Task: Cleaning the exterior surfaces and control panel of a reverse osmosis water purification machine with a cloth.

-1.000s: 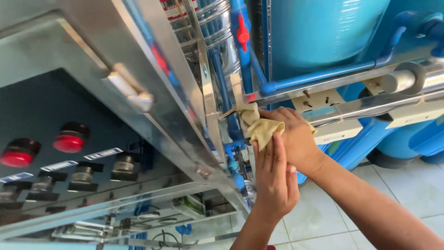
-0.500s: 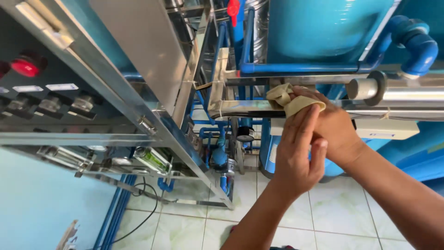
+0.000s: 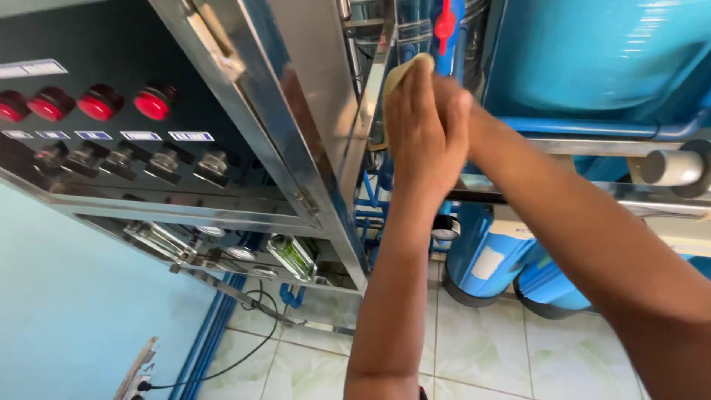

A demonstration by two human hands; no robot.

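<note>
Fingers of the left hand [image 3: 418,133] pressed flat on a tan cloth [image 3: 406,68] against the steel frame's edge [image 3: 368,118]; the right hand [image 3: 453,111] lay behind, grip unclear.

Water-treatment plant room: steel control panel [image 3: 111,141], blue filter tanks [image 3: 592,52], pipes [image 3: 578,127].

The cloth [image 3: 406,68] is mostly hidden behind the left hand [image 3: 418,130]; only a pale yellow edge shows above the fingers. The right hand [image 3: 458,111] is largely covered by the left, so its grip cannot be told. Both arms run off the bottom edge. The panel [image 3: 111,89] is cut off at the left and top. The blue tank [image 3: 600,52] runs past the top and right edges. The label strips [image 3: 141,136] are too small to read.
</note>
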